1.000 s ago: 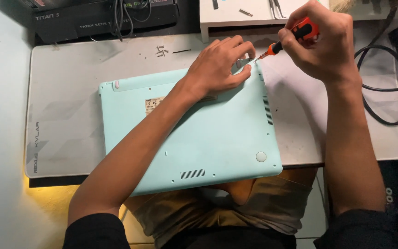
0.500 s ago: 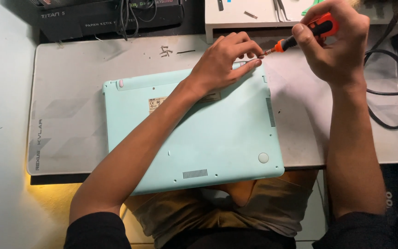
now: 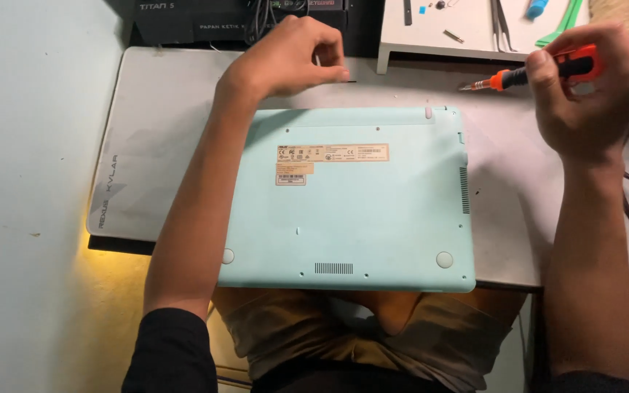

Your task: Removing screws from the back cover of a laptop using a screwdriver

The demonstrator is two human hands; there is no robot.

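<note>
Head view: both of my hands have come off the far right corner of the mint-green laptop [image 3: 347,200], which lies bottom up on the grey mat [image 3: 161,145], its near edge hanging just past the mat's near edge over my lap. A second ago my left hand was pressed on that corner and the screwdriver tip was at it; now the left hand [image 3: 289,58] hovers beyond the laptop's far edge, toward the mat's far left, fingertips pinched together. I cannot tell whether anything small sits between them. My right hand [image 3: 591,94] has pulled back to the right, off the laptop, and is wrapped closed around the orange-and-black screwdriver [image 3: 533,71], whose tip points left over the bare mat, apart from the case.

I judge the work at that corner screw has paused or finished, and the pinch may be carrying a screw away.

Against the earlier frame, the laptop also sits squarer in my view and its labels are uncovered. The white tray [image 3: 467,33] with tweezers [image 3: 502,18] stays at the far edge.
</note>
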